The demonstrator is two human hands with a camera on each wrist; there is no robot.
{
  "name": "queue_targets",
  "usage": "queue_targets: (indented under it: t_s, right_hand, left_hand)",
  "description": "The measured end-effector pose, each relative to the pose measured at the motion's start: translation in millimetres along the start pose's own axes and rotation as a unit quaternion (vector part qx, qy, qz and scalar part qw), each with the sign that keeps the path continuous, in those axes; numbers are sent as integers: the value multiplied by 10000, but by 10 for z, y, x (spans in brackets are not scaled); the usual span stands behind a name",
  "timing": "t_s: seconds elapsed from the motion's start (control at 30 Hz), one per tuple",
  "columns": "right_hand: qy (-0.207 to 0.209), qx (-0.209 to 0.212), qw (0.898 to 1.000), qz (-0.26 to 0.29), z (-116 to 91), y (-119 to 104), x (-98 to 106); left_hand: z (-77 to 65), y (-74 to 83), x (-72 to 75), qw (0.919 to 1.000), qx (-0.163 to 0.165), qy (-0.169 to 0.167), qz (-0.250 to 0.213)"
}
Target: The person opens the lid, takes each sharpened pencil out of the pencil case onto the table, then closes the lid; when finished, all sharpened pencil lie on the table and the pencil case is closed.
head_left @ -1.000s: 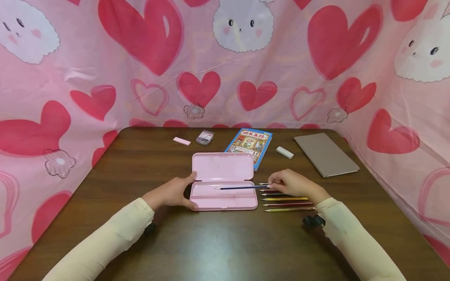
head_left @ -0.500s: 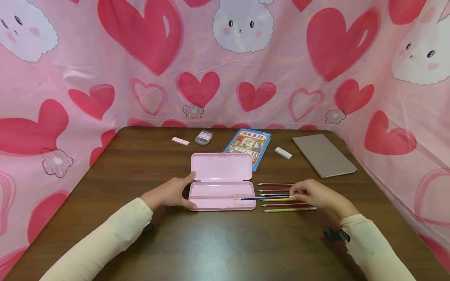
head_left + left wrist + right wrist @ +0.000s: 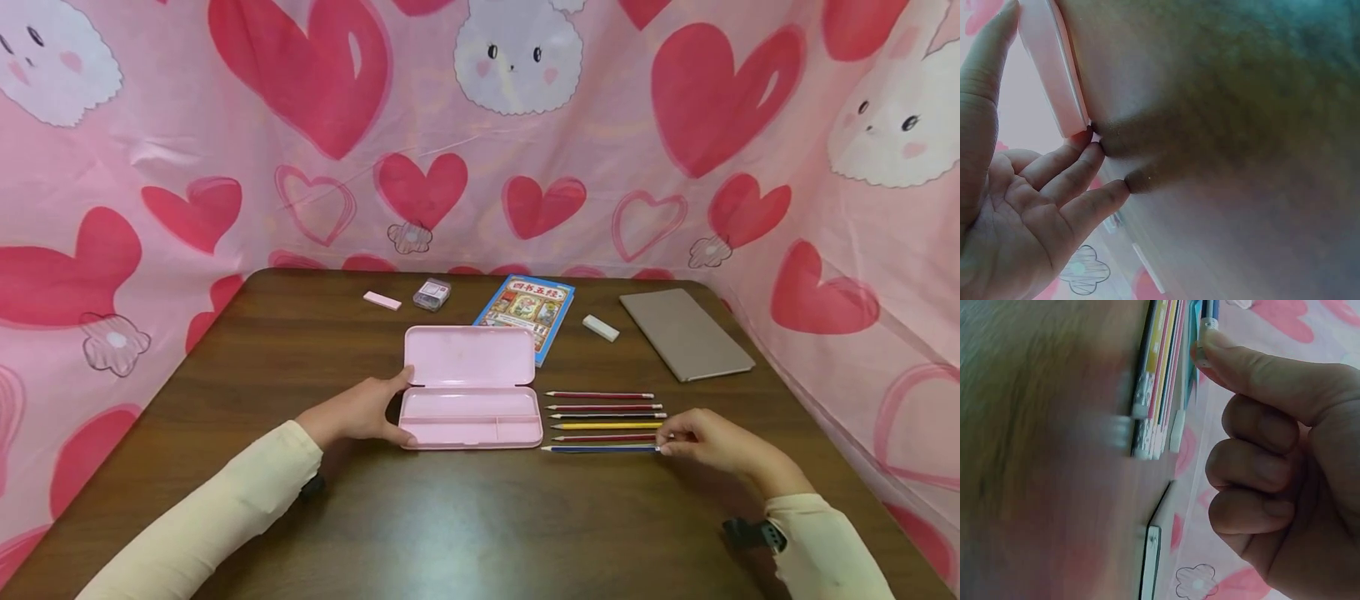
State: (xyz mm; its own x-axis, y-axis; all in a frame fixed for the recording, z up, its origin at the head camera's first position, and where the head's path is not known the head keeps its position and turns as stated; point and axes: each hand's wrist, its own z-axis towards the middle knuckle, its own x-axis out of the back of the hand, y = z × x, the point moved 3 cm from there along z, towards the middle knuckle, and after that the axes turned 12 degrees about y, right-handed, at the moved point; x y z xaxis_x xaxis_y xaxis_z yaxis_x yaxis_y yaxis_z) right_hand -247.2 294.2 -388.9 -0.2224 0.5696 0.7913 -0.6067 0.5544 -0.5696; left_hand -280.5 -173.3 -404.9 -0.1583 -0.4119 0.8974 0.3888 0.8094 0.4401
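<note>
A pink pencil case [image 3: 469, 357] lies open on the table, its lid upright and its divided tray bare. My left hand [image 3: 360, 411] holds the case's left end, thumb at the front corner and fingers near the hinge. In the right wrist view, my right hand [image 3: 1266, 450] pinches a blue pencil [image 3: 1208, 312] by its eraser end, raised off the table. Several pencils lie in a row right of the case, among them a yellow pencil [image 3: 600, 426]. The blue pencil covers the front of that row in the head view, hiding the light green one.
Behind the case lie a blue-bordered book [image 3: 532, 304], a small clear box [image 3: 432, 294] and a pink strip [image 3: 382, 300]. A white eraser [image 3: 601, 327] and a grey notebook [image 3: 686, 333] sit at the back right. Patterned pink cloth [image 3: 480, 167] surrounds the table.
My right hand has carried the blue pencil from above the case's tray rightward and toward the front, over the row's front pencil. The left hand keeps its hold on the case.
</note>
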Motion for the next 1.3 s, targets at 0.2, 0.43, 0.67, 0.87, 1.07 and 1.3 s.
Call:
queue_targets:
  t_s: [0.2, 0.43, 0.67, 0.87, 1.07, 1.3]
  right_hand:
    - [-166, -103, 9998, -8, -52, 47, 33]
    - [-237, -135, 9996, 47, -88, 105, 25]
    - [-275, -436, 9985, -169, -116, 182, -4]
    - [-274, -749, 9967, -171, -149, 215, -35]
    - [-202, -826, 9960, -279, -136, 186, -14]
    - [260, -990, 9936, -482, -7, 109, 54]
  left_hand:
    - [9, 0, 7, 9997, 142, -97, -147]
    - [24, -19, 8, 9998, 165, -101, -106]
    - [20, -15, 0, 10000, 16, -61, -10]
    - [5, -5, -21, 9999, 22, -108, -78]
    - [0, 12, -13, 9998, 102, -139, -125]
    - [3, 13, 8, 9999, 93, -76, -66]
